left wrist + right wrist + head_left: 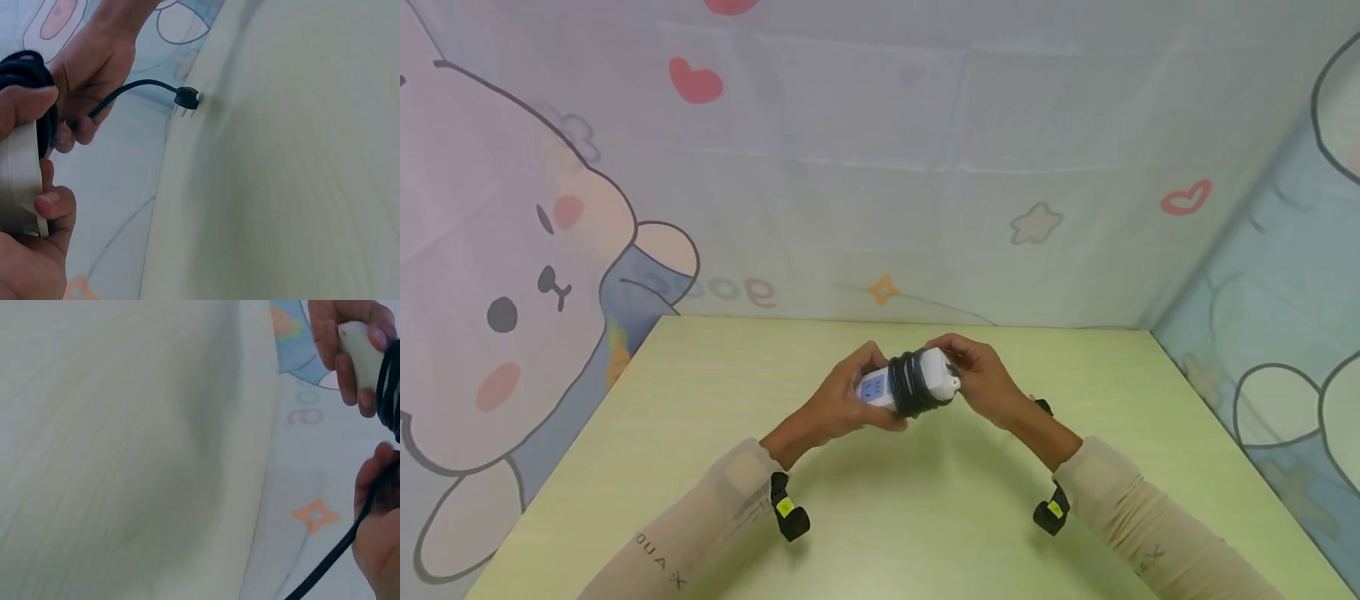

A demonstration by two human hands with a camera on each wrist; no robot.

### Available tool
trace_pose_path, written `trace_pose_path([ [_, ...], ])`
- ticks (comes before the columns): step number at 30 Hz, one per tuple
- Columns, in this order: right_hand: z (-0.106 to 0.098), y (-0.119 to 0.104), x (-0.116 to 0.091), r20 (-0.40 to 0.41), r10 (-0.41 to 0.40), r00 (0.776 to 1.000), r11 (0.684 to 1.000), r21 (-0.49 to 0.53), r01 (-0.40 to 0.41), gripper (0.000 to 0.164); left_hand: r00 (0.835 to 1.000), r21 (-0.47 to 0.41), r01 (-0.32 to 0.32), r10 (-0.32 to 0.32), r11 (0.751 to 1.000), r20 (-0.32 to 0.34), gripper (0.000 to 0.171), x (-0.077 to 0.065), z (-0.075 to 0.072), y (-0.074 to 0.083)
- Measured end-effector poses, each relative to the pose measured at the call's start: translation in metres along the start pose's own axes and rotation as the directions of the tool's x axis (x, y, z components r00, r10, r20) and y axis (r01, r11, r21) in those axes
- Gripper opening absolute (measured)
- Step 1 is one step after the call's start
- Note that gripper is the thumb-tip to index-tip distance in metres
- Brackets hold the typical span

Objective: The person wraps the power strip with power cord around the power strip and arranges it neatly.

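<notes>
A white power strip (937,375) with a blue socket face is held above the table, tilted. My left hand (837,402) grips its left end, thumb and fingers on opposite sides. Black power cord (910,385) is wound in several turns round the strip's middle. At the strip's right end, my right hand (988,385) pinches the cord between curled fingers, as the left wrist view also shows. Past those fingers, a free length of cord ends in a black plug (186,97) with metal prongs, hanging in the air. The right fingertips are partly hidden in the head view.
The pale yellow table (700,500) lies beneath both hands. Behind it hangs a printed cloth (865,108) with hearts, stars and a cartoon animal, and another printed cloth covers the right side. A black camera is strapped at each wrist.
</notes>
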State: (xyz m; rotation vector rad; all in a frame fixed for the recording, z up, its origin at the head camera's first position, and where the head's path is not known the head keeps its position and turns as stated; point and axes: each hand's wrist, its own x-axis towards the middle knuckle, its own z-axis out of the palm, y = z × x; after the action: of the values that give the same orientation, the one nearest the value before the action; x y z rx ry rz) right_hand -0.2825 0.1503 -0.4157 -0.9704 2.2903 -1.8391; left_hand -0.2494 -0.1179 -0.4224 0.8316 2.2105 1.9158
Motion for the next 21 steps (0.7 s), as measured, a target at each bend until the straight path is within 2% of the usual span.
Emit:
trace_pose_path([
  [2, 0.003, 0.002, -0.001, -0.033, -0.017, 0.999, 0.992, -0.124, 0.013, 0.029, 0.999, 0.017, 0.018, -0.017, 1.000, -0.042, 0.058, 0.000, 0.000, 0.001],
  [4, 0.006, 0.002, -0.003, -0.044, -0.004, 0.999, 0.970, -0.243, -0.007, 0.028, 0.996, 0.034, 0.035, -0.033, 0.999, -0.081, 0.058, 0.001, -0.001, 0.001],
  [8, 0.012, 0.003, -0.006, 0.011, 0.091, 0.996, 0.919, -0.385, -0.079, 0.023, 0.988, 0.055, 0.051, -0.042, 0.997, -0.147, 0.056, 0.004, -0.001, 0.003],
  [11, 0.016, 0.004, -0.007, 0.111, 0.150, 0.983, 0.894, -0.440, -0.087, 0.034, 0.979, 0.069, 0.068, -0.054, 0.995, -0.195, 0.056, 0.007, -0.002, 0.004],
  [15, 0.020, 0.004, -0.008, 0.218, 0.175, 0.960, 0.875, -0.481, -0.050, 0.046, 0.959, 0.116, 0.117, -0.082, 0.986, -0.273, 0.056, 0.009, -0.005, 0.005],
  [21, 0.021, 0.006, -0.009, 0.295, 0.155, 0.943, 0.844, -0.535, 0.029, 0.031, 0.920, 0.180, 0.187, -0.107, 0.966, -0.377, 0.059, 0.011, -0.009, 0.005],
])
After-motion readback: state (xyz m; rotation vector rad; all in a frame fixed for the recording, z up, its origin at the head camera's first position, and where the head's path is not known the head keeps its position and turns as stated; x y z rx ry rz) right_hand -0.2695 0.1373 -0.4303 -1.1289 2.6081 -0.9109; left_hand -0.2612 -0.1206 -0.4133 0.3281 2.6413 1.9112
